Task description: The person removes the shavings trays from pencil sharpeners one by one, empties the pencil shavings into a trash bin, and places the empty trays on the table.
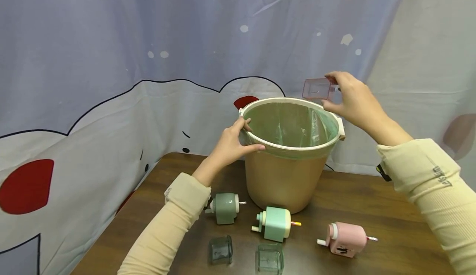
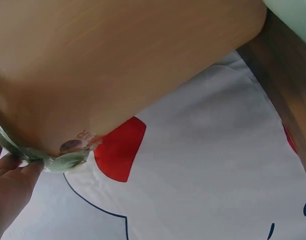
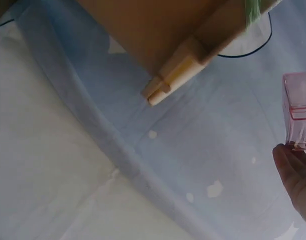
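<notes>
**Pink tray held over bin; two trays still on counter**

Progress, judged from the layout: the pink tray (image 1: 317,88) is pinched by the right hand (image 1: 353,101) at the upper right of the head view, tipped just above the far rim of the bin (image 1: 286,180). Whether it has been emptied cannot be told. The bin is steadied by the left hand (image 1: 232,143), fingers curled over the near-left rim and the green liner (image 1: 293,126).

Left to handle, presumably: a dark tray (image 1: 220,249) and a green tray (image 1: 269,258), lying at the lower centre on the counter (image 1: 390,213). Three sharpeners stand in a row above them: grey-green (image 1: 224,208), mint (image 1: 275,223), pink (image 1: 346,238).

Writing: small print on the right sleeve (image 1: 442,176), not clearly readable. A dark mark on the pink sharpener, illegible.
</notes>
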Demonstrator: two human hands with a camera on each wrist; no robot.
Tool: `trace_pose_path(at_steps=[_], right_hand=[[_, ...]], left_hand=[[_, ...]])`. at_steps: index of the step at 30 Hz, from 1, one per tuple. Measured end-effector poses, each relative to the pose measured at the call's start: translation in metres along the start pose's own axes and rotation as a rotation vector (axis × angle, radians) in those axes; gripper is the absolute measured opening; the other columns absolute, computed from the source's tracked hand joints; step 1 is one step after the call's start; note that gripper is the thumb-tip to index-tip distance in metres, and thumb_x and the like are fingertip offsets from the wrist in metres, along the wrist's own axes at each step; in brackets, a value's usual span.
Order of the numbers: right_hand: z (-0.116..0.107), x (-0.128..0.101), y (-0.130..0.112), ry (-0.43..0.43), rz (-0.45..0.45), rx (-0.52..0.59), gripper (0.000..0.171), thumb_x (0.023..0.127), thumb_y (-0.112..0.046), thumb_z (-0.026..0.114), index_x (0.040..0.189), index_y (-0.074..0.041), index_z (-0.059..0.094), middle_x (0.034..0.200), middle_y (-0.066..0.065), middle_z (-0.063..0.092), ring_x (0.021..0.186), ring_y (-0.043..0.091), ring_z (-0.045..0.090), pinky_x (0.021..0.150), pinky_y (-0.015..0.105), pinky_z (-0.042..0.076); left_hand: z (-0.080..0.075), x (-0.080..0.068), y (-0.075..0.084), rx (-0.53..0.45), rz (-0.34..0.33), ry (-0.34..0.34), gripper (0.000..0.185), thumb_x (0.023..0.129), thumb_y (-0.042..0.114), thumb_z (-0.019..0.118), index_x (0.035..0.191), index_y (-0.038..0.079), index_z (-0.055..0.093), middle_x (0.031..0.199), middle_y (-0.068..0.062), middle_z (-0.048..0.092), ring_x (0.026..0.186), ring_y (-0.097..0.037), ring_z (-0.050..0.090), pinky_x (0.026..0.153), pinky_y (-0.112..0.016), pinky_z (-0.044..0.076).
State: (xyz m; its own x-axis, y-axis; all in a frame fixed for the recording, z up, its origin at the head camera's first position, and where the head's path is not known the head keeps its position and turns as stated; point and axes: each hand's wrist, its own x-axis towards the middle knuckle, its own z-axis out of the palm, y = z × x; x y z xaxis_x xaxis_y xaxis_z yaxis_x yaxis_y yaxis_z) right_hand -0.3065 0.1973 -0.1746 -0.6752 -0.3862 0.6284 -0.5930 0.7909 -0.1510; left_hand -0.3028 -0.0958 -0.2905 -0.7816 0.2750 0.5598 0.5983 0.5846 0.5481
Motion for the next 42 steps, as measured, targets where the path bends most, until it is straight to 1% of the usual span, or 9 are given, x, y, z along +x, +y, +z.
trace_pose_path(at_steps=[5, 11, 12, 17, 19, 26, 30, 37, 42], right_hand=[[0.001, -0.013, -0.002, 0.062, 0.088, 0.149, 0.055, 0.080, -0.007, 0.068, 0.129, 0.005, 0.046, 0.120, 0.027, 0.056, 0.101, 0.041, 0.054, 0.089, 0.044, 0.045], [0.002, -0.035, -0.009, 0.074, 0.213, 0.385, 0.051, 0.082, -0.005, 0.067, 0.127, 0.004, 0.048, 0.117, 0.021, 0.060, 0.082, -0.009, 0.057, 0.074, 0.002, 0.042], [0.002, -0.039, -0.009, 0.072, 0.224, 0.424, 0.050, 0.082, -0.004, 0.067, 0.127, 0.005, 0.048, 0.115, 0.016, 0.062, 0.080, -0.016, 0.053, 0.074, 0.003, 0.043], [0.001, -0.062, -0.009, 0.059, 0.261, 0.527, 0.049, 0.084, -0.006, 0.068, 0.127, 0.004, 0.048, 0.101, -0.024, 0.058, 0.088, -0.013, 0.058, 0.076, 0.006, 0.047], [0.001, -0.071, -0.010, 0.056, 0.257, 0.533, 0.047, 0.083, -0.005, 0.068, 0.126, 0.001, 0.050, 0.100, -0.028, 0.058, 0.089, -0.012, 0.059, 0.076, 0.007, 0.047], [0.000, -0.101, -0.006, 0.048, 0.244, 0.572, 0.042, 0.082, 0.002, 0.067, 0.117, -0.018, 0.055, 0.103, -0.028, 0.061, 0.090, -0.013, 0.060, 0.077, 0.005, 0.046], [-0.001, -0.120, 0.002, 0.030, 0.250, 0.586, 0.045, 0.082, 0.003, 0.066, 0.118, -0.022, 0.056, 0.106, -0.027, 0.061, 0.091, -0.013, 0.060, 0.077, 0.005, 0.046], [0.014, -0.152, 0.010, -0.008, 0.242, 0.712, 0.047, 0.082, 0.010, 0.063, 0.122, -0.013, 0.056, 0.110, -0.018, 0.061, 0.093, -0.007, 0.064, 0.074, 0.012, 0.051], [0.026, -0.170, 0.009, -0.053, 0.220, 0.641, 0.046, 0.082, 0.008, 0.064, 0.123, -0.010, 0.056, 0.109, -0.019, 0.061, 0.093, -0.007, 0.063, 0.074, 0.011, 0.050]], left_hand=[[-0.003, -0.001, -0.001, 0.002, -0.012, -0.008, 0.053, 0.070, 0.034, 0.083, 0.098, 0.006, 0.048, 0.139, -0.015, 0.050, 0.129, -0.028, 0.048, 0.082, -0.035, 0.042], [-0.004, -0.003, -0.002, -0.003, -0.024, -0.012, 0.052, 0.070, 0.033, 0.082, 0.097, 0.006, 0.047, 0.138, -0.014, 0.052, 0.130, -0.028, 0.047, 0.083, -0.037, 0.042], [-0.004, -0.003, -0.002, -0.002, -0.024, -0.012, 0.052, 0.070, 0.033, 0.082, 0.097, 0.006, 0.047, 0.137, -0.014, 0.052, 0.129, -0.028, 0.047, 0.084, -0.037, 0.042], [-0.007, -0.003, -0.001, 0.009, -0.027, -0.025, 0.051, 0.071, 0.033, 0.082, 0.098, 0.006, 0.048, 0.136, -0.014, 0.054, 0.129, -0.029, 0.047, 0.084, -0.037, 0.041], [-0.008, -0.003, -0.001, 0.014, -0.029, -0.030, 0.051, 0.071, 0.034, 0.082, 0.099, 0.007, 0.048, 0.137, -0.014, 0.052, 0.130, -0.030, 0.047, 0.083, -0.037, 0.041], [-0.009, -0.006, -0.001, 0.012, -0.025, -0.025, 0.051, 0.071, 0.035, 0.081, 0.099, 0.007, 0.048, 0.139, -0.013, 0.050, 0.130, -0.029, 0.046, 0.083, -0.037, 0.041], [-0.009, -0.005, 0.000, 0.010, -0.013, -0.018, 0.050, 0.072, 0.034, 0.081, 0.099, 0.007, 0.048, 0.140, -0.013, 0.050, 0.130, -0.028, 0.047, 0.092, -0.040, 0.044], [-0.008, -0.009, 0.001, 0.045, 0.005, 0.005, 0.050, 0.074, 0.033, 0.080, 0.105, 0.004, 0.054, 0.144, -0.016, 0.043, 0.134, -0.031, 0.041, 0.106, -0.045, 0.036], [-0.009, -0.014, 0.003, 0.027, 0.016, 0.014, 0.047, 0.074, 0.031, 0.079, 0.106, 0.003, 0.058, 0.145, -0.015, 0.042, 0.139, -0.033, 0.032, 0.111, -0.047, 0.030]])
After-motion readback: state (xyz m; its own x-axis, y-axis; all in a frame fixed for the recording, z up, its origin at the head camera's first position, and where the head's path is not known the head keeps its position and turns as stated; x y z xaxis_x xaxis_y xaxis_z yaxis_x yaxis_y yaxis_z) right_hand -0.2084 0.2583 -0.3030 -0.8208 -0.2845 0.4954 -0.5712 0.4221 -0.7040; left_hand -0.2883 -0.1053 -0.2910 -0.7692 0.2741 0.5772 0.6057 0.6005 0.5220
